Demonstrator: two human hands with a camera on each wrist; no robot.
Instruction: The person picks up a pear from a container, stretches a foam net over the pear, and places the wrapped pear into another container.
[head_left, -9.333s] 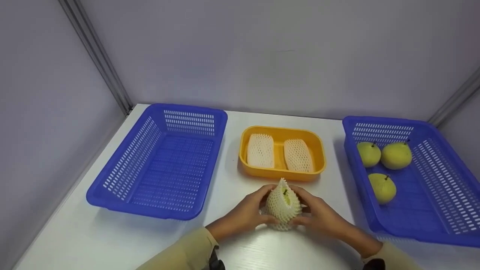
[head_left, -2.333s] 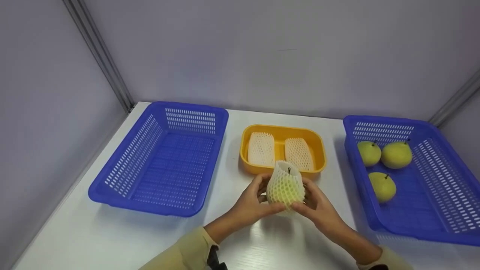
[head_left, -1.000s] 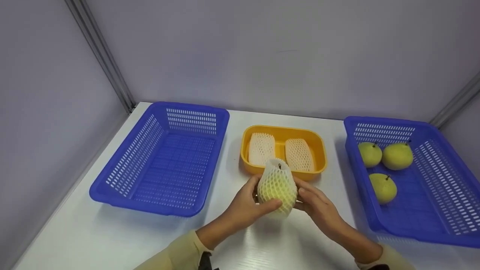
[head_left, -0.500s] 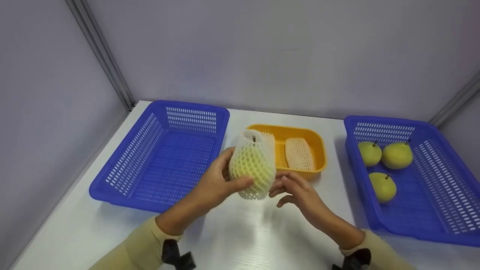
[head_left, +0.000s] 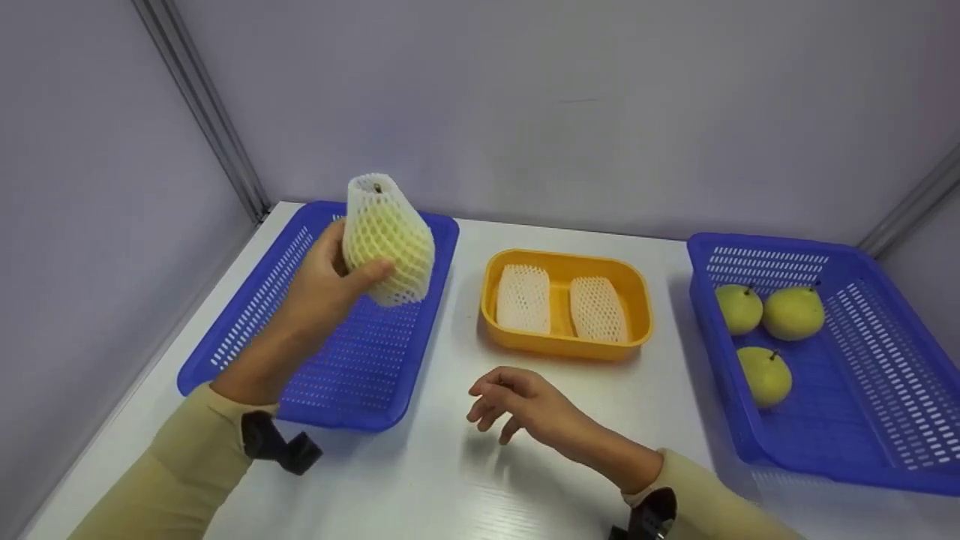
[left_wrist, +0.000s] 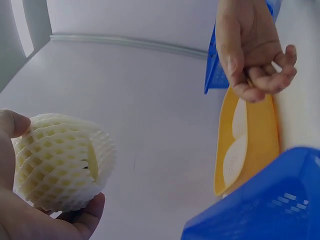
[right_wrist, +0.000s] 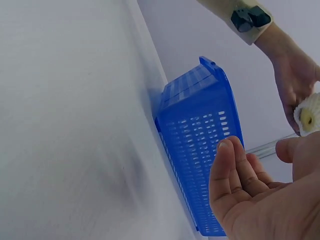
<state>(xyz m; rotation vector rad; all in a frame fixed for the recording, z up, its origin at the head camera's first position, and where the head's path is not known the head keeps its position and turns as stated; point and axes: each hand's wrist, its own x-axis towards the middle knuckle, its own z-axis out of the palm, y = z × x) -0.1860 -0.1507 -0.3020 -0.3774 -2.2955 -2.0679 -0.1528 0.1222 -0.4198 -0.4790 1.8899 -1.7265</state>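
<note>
My left hand [head_left: 319,281] grips a yellow-green pear [head_left: 386,236] in a white foam net sleeve [left_wrist: 50,160], held in the air above the left blue basket [head_left: 352,375]. The pear's stem shows at the sleeve's open upper end, which leans to the left. My right hand [head_left: 529,409] hovers over the white table with loosely bent fingers [right_wrist: 235,175] and holds nothing. Beyond it stands a yellow tray [head_left: 562,345] with two flat foam net sleeves, a left one [head_left: 523,298] and a right one [head_left: 598,309].
On the right, another blue basket [head_left: 847,420] holds three bare pears, one of them at the front [head_left: 765,375]. Grey wall panels [head_left: 562,112] close off the back and sides. A black wrist device [head_left: 277,442] sits on the left sleeve cuff.
Earlier both hands held the sleeved pear at the table's middle. My right hand has let go, and my left hand has lifted the pear leftward over the left basket.
</note>
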